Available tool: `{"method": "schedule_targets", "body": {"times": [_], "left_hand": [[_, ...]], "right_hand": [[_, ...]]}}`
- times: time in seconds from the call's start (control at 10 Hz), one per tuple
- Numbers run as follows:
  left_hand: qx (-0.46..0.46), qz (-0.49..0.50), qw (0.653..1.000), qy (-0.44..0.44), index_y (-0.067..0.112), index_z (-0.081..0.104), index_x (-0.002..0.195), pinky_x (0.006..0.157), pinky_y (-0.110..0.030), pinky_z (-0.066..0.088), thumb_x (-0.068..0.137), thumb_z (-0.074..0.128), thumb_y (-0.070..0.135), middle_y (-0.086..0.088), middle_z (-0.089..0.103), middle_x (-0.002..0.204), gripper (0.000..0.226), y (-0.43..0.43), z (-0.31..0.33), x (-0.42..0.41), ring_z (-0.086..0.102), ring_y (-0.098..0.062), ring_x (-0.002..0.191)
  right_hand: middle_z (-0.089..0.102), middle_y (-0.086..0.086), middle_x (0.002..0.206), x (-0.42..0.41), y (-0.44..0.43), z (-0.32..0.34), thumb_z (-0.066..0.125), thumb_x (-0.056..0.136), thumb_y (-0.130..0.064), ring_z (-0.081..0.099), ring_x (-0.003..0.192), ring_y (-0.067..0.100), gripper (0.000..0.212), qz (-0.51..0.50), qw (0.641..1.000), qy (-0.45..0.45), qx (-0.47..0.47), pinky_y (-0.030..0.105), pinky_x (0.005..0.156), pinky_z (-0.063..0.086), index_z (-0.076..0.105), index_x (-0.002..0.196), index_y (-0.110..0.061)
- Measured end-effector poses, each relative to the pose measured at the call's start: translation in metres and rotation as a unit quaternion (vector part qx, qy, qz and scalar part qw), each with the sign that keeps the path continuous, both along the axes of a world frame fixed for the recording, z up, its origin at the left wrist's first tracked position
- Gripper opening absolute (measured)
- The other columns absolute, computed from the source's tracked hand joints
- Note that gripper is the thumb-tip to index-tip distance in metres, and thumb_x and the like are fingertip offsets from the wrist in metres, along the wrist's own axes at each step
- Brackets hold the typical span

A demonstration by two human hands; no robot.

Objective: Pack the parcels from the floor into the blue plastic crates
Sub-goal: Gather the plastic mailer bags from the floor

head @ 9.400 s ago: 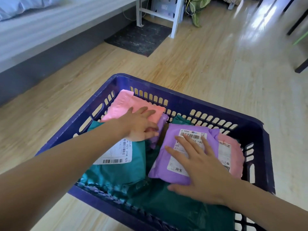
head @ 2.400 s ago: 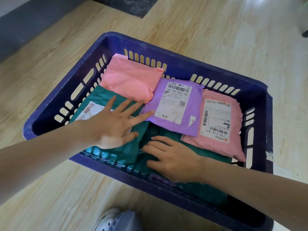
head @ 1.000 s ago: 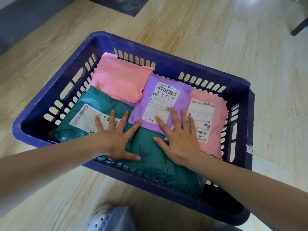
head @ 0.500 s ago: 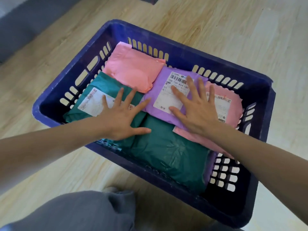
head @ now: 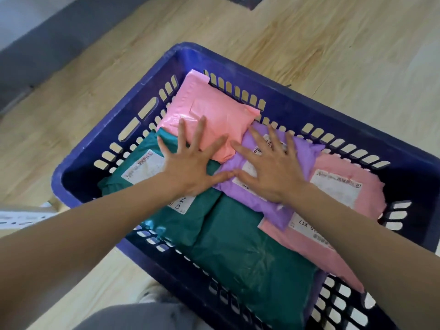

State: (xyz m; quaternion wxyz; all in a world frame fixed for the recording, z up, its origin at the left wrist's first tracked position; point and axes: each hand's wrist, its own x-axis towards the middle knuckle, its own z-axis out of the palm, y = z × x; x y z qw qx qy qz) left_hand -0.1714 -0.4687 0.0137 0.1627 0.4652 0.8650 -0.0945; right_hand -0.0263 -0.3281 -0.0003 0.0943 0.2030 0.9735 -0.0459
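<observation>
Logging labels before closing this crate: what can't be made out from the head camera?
Head view:
- purple parcel label: mostly under the right hand.
- left green parcel label: partly under the left hand, print blurred.
- right pink parcel label: mostly blurred, partly behind the right arm.
- blue crate: near corner cut off by the bottom edge.

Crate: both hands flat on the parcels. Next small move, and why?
Probably lift both hands clear. The left hand presses the far pink parcel and a green parcel, the right hand the purple parcel; all lie flat below the rim of the blue crate, so the layer looks settled.
</observation>
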Motion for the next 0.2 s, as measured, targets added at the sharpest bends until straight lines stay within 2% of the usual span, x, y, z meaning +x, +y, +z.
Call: {"method": "schedule_targets", "body": {"times": [0.1, 0.2], "left_hand": [[-0.033, 0.004, 0.999, -0.019, 0.055, -0.014, 0.141, 0.101, -0.076, -0.007, 0.062, 0.010, 0.094, 0.006, -0.038, 0.149, 0.090, 0.001, 0.015, 0.002, -0.030, -0.035, 0.138], [-0.058, 0.004, 0.998, -0.028, 0.049, -0.010, 0.144, 0.107, -0.071, -0.005, 0.073, 0.015, 0.086, 0.001, -0.031, 0.153, 0.084, -0.007, 0.042, 0.009, -0.023, -0.033, 0.142]], "right_hand": [[-0.009, -0.001, 0.160, -0.003, 0.000, 0.009, 0.006, 0.082, -0.079, -0.009, 0.146, 0.033, 0.070, 0.009, 0.999, -0.043, -0.024, 0.062, 0.113, -0.005, -0.003, 0.146, -0.051], [-0.014, 0.000, 0.160, -0.001, 0.003, 0.037, 0.022, 0.088, -0.073, -0.011, 0.146, 0.032, 0.070, 0.009, 0.997, -0.063, -0.052, 0.057, 0.115, -0.006, -0.003, 0.147, -0.047]]}}
